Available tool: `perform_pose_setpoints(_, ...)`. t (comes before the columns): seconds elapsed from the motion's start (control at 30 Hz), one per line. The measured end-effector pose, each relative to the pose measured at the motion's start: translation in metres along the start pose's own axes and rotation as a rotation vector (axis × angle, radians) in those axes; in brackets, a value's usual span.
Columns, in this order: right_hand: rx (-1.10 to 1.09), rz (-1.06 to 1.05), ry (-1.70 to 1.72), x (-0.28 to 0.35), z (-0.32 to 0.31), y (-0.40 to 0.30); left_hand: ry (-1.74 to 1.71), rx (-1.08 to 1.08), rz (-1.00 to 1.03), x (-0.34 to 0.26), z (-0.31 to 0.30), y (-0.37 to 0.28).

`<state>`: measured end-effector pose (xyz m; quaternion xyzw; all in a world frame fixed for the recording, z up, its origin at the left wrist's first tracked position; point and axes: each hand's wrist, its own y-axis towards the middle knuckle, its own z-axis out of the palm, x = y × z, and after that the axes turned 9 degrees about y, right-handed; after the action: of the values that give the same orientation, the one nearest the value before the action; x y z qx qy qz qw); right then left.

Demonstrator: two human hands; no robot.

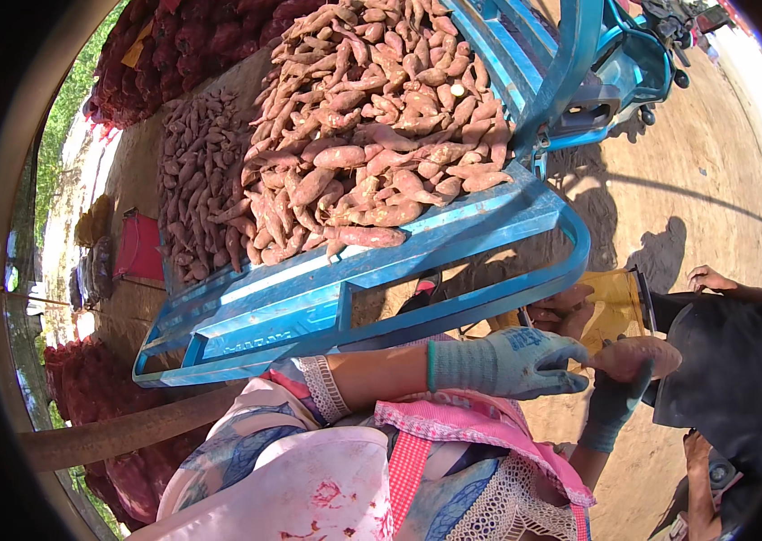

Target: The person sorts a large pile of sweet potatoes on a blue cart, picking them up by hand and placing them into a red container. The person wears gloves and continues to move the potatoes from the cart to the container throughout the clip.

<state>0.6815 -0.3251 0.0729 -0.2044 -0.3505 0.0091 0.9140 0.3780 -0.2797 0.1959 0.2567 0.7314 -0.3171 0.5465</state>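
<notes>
A single sweet potato [638, 358] lies in my right hand [614, 402], which wears a dark green-grey glove and grips it from below. My left hand [523, 362], in a pale blue-grey knitted glove, reaches across to the tapered end of that root. Its thumb and fingers are spread, with the tip close to them; whether they touch is unclear. Just beyond both hands, a yellow mesh bag [614, 304] hangs on a dark frame, with several sweet potatoes [560, 311] beside or inside it.
A heap of sweet potatoes [367, 122] covers a blue metal cart bed [381, 270] with a raised rail. Smaller roots [198, 176] lie along its left. Filled red mesh sacks [171, 61] stand behind. A person in dark clothing [733, 358] is close at the right.
</notes>
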Motion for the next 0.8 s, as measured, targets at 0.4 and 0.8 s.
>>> perform_pose_setpoints(0.4,0.186,-0.534,-1.056,-0.061,0.12,0.015,1.169,-0.808,-0.9,0.227,-0.24,-0.115)
perform_pose_setpoints(0.8,0.649,-0.698,-1.757,-0.121,0.203,0.079,0.921,-1.018,-0.978,0.287,-0.279,-0.161)
